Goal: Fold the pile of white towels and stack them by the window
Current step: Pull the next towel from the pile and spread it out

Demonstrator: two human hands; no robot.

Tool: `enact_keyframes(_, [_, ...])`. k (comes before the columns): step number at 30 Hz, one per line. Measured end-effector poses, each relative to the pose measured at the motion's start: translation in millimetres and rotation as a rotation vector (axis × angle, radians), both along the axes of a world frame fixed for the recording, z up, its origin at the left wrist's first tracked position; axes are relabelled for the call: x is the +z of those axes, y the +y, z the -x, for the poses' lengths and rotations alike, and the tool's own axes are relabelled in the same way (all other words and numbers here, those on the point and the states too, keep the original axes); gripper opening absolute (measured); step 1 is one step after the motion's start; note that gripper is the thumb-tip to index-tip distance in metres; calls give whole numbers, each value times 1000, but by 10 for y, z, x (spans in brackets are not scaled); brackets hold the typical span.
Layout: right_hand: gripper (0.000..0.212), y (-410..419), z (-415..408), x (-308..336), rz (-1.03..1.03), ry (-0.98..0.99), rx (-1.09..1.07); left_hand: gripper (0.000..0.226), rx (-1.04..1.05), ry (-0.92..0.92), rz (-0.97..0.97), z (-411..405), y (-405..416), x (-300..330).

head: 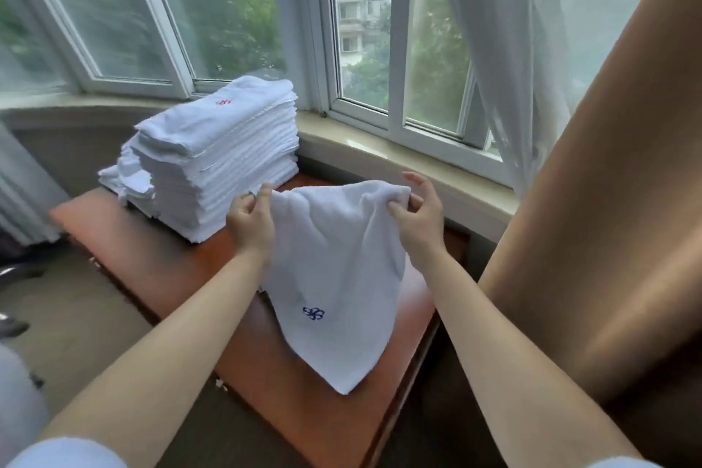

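Observation:
A white towel (334,277) with a small blue emblem hangs unfolded over the brown table (159,266), its lower corner resting on the tabletop. My left hand (250,220) pinches its upper left corner and my right hand (418,217) pinches its upper right corner, both raised above the table. To the left and behind, a tall stack of folded white towels (212,160) stands on the table by the window; the top one carries a red emblem.
A stone window sill (380,152) runs behind the table under white-framed windows (395,49). A sheer white curtain (505,49) and a tan drape (607,201) hang at the right. A radiator-like object (22,198) stands at far left.

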State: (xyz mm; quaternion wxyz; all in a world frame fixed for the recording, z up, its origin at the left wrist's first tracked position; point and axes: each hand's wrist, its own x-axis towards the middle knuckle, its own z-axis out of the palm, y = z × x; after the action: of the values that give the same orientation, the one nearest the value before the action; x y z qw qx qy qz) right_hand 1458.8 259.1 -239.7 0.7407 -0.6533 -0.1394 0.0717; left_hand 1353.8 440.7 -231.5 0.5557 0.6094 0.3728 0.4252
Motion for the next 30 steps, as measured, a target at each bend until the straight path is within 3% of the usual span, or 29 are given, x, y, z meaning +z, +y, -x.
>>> enact_keyframes(4, [31, -39, 133, 332, -196, -122, -51, 42, 177, -51, -363, 288, -181, 223])
enact_keyframes(8, [25, -23, 78, 534, -274, -133, -162, 33, 242, -186, -417, 418, -251, 481])
enact_keyframes(10, [32, 19, 32, 513, -227, -116, -169, 43, 258, -169, -446, 447, -210, 465])
enact_keyframes(14, [41, 119, -42, 291, -79, -65, -157, 50, 234, -31, -359, 375, -53, 189])
enact_keyframes(19, [43, 232, -380, -16, 163, 93, -412, 54, 235, 222, -238, 232, 366, -259])
enact_keyframes(23, [43, 412, -665, -365, 244, 271, -563, 51, 335, 288, -31, 115, 814, -642])
enact_keyframes(30, [37, 930, -1049, -667, 353, 350, -600, 53, 280, 359, 14, -160, 1414, -968])
